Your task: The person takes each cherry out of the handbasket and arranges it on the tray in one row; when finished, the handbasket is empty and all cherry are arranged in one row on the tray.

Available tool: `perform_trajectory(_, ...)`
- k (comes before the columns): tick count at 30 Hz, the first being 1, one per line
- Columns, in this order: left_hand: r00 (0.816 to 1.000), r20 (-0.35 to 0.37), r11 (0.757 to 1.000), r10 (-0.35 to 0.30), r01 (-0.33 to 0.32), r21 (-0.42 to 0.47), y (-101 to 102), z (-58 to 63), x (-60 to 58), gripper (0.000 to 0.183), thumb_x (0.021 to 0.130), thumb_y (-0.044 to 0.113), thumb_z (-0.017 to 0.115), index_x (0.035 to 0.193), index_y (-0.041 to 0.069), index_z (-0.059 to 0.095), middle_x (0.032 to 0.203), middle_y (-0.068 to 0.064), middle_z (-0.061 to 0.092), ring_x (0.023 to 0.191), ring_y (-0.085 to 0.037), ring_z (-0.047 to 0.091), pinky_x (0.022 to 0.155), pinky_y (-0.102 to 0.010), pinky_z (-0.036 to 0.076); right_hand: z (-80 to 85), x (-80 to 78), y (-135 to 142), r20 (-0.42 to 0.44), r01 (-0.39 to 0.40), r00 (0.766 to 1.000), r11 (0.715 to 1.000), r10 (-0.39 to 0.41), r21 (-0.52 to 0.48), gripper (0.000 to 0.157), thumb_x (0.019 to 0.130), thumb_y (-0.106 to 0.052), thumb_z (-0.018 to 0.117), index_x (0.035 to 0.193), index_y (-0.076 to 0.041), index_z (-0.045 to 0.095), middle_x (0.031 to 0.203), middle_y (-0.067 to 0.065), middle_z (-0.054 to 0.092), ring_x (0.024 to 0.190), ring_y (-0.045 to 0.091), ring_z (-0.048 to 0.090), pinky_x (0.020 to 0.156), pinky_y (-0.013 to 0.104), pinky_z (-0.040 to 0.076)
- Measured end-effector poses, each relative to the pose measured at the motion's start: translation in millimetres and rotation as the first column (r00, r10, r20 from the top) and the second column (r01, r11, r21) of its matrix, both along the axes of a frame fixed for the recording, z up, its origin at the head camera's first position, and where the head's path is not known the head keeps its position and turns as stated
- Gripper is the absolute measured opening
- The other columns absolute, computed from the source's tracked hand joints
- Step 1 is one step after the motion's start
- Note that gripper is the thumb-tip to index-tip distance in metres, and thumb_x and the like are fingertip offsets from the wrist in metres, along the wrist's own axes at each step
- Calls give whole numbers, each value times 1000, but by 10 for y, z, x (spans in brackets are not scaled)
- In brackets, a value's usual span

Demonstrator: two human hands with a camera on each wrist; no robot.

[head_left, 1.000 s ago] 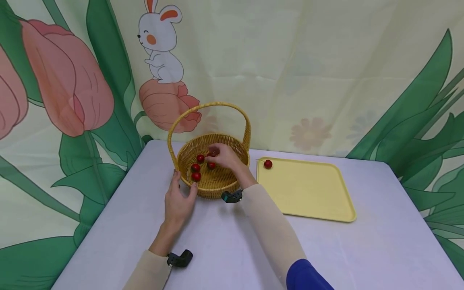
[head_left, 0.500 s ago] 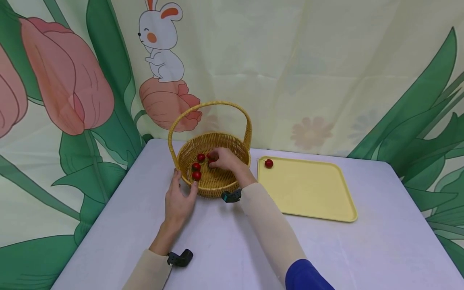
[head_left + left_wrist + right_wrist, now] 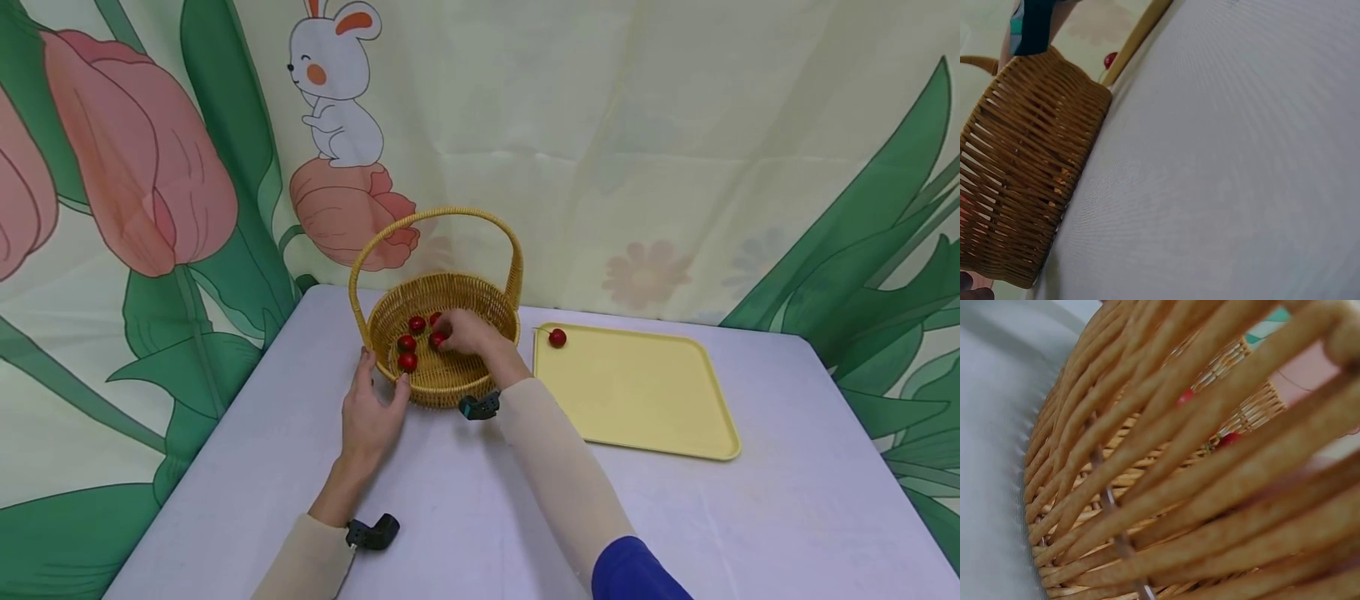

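In the head view, a round wicker basket point(image 3: 444, 401) with a tall arched handle stands at the back left of the table. My left hand point(image 3: 372, 421) rests against its left front side, thumb and fingers spread and fairly straight. My right hand point(image 3: 468, 332) reaches over the rim and pinches a red cherry point(image 3: 438, 340); the fingertips are partly hidden. Another cherry point(image 3: 436, 318) lies just behind those fingers. Several more cherries point(image 3: 407, 361) sit along the basket's left. The left wrist view shows the basket's woven wall point(image 3: 1035, 150) and dark fingertips point(image 3: 979, 292) low beside it.
A shallow yellow tray point(image 3: 637, 392) lies right of the basket, with one stemmed cherry point(image 3: 557, 337) in its back left corner. The white tabletop point(image 3: 465, 517) stretches in front. Behind hangs a printed curtain point(image 3: 570, 150) with a rabbit and flowers.
My right hand has shifted slightly down within the basket, from a cherry at the back to the one in front of it. My left hand keeps its place at the basket's side.
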State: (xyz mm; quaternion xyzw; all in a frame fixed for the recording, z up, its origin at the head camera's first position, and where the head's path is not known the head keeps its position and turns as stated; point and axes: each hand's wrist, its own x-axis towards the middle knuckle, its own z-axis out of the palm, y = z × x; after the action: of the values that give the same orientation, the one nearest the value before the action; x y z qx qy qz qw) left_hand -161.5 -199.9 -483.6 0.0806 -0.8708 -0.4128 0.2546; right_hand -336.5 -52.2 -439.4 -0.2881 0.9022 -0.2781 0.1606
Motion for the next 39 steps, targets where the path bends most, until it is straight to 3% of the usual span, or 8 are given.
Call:
perform_trajectory(12, 1000, 17, 1000, -4, 4, 6, 6, 3, 11, 74, 95, 39, 61, 152, -3, 36, 162, -20, 30, 141, -40, 44, 111, -55, 43, 122, 90, 78, 1, -30, 1000, 987, 30, -161, 37, 92, -15, 72, 129, -11, 66, 123, 6, 68, 114, 20, 63, 101, 37, 54)
perform_trajectory(22, 1000, 14, 1000, 2, -2, -9, 9, 3, 16, 75, 95, 39, 62, 151, -3, 36, 162, -21, 31, 147, -37, 38, 113, -54, 40, 367, 159, 234, -80, -78, 995, 980, 64, -181, 37, 94, -15, 70, 130, -11, 65, 125, 5, 68, 118, 20, 62, 103, 37, 52)
perform_trajectory(34, 1000, 1, 1000, 0, 1, -4, 3, 13, 24, 74, 95, 37, 62, 151, -4, 37, 161, -23, 32, 141, -40, 45, 110, -55, 43, 492, 245, 445, -100, -23, 995, 969, -2, -246, 34, 92, -19, 72, 124, -14, 64, 118, 3, 67, 114, 22, 62, 100, 39, 53)
perform_trajectory(39, 1000, -2, 1000, -1, 1, -10, 3, 12, 16, 74, 95, 37, 62, 150, -5, 37, 160, -23, 33, 141, -41, 44, 110, -56, 43, 543, 256, 550, -150, -58, 989, 953, 13, -298, 36, 93, -17, 69, 128, -14, 64, 118, 3, 68, 110, 21, 63, 94, 39, 54)
